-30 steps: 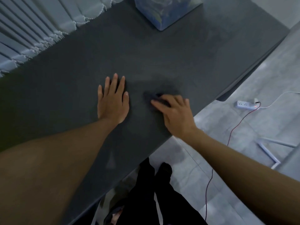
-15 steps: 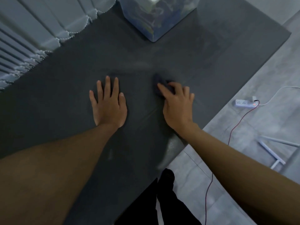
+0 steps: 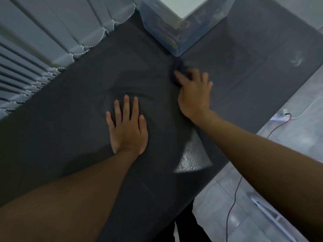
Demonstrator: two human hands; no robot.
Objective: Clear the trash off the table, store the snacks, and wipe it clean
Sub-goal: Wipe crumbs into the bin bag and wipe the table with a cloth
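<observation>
A dark grey table (image 3: 70, 105) fills most of the head view. My left hand (image 3: 127, 126) lies flat on it, palm down, fingers spread, holding nothing. My right hand (image 3: 194, 91) is blurred and presses a small dark cloth (image 3: 178, 69) against the tabletop, farther out than the left hand. The cloth sticks out past my fingertips, right at the near corner of a translucent storage box (image 3: 180, 32) with colourful packets inside. A shiny wet patch (image 3: 192, 159) shows near the table's right edge.
Pale vertical blinds (image 3: 43, 41) run along the table's left side. On the grey floor to the right lie a white power strip (image 3: 279, 117) with a red cable (image 3: 232, 203) and a white frame (image 3: 272, 217). My dark-trousered legs (image 3: 183, 229) stand below the table edge.
My right hand has slid the cloth away from me, from near the table's front edge up to the storage box. The left hand has stayed flat in place. The view shifted forward.
</observation>
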